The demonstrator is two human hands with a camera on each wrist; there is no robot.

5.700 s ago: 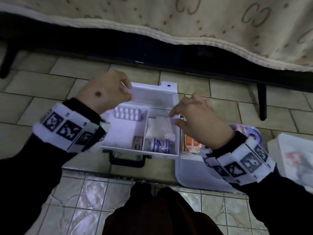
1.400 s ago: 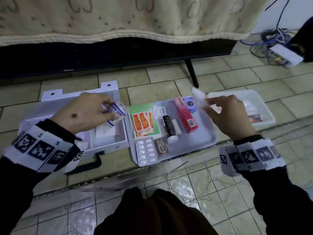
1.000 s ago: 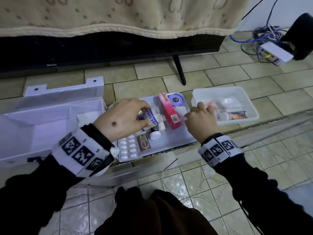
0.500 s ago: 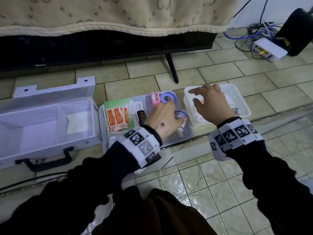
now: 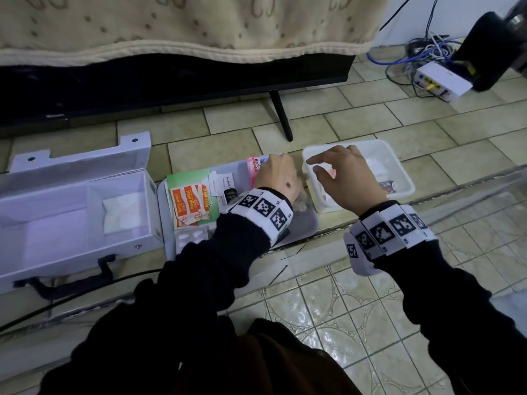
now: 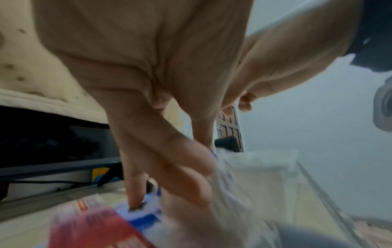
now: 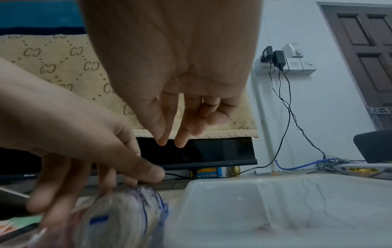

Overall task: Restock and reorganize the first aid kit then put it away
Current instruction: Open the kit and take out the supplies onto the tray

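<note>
The white first aid kit box (image 5: 57, 232) lies open on the floor at the left, with a white gauze pad (image 5: 122, 212) in its right compartment. Beside it a pale tray (image 5: 306, 226) holds orange plasters (image 5: 189, 203), a pill blister (image 5: 191, 238) and a pink box (image 5: 253, 166). At the tray's right end my left hand (image 5: 281, 175) pinches the top of a clear-wrapped bandage roll (image 7: 118, 218) with blue print. My right hand (image 5: 315, 165) hovers with relaxed fingers over a white plastic tub (image 5: 382, 143) and holds nothing.
A dark TV with a slim stand leg (image 5: 281, 118) stands behind the tray, under a beige blanket (image 5: 199, 24). A router with tangled cables (image 5: 439, 81) lies at the far right. A small dark item (image 5: 387, 185) lies in the tub.
My left hand has carried the wrapped roll from the kit box to the right end of the tray. My right hand has moved from the tray to above the tub.
</note>
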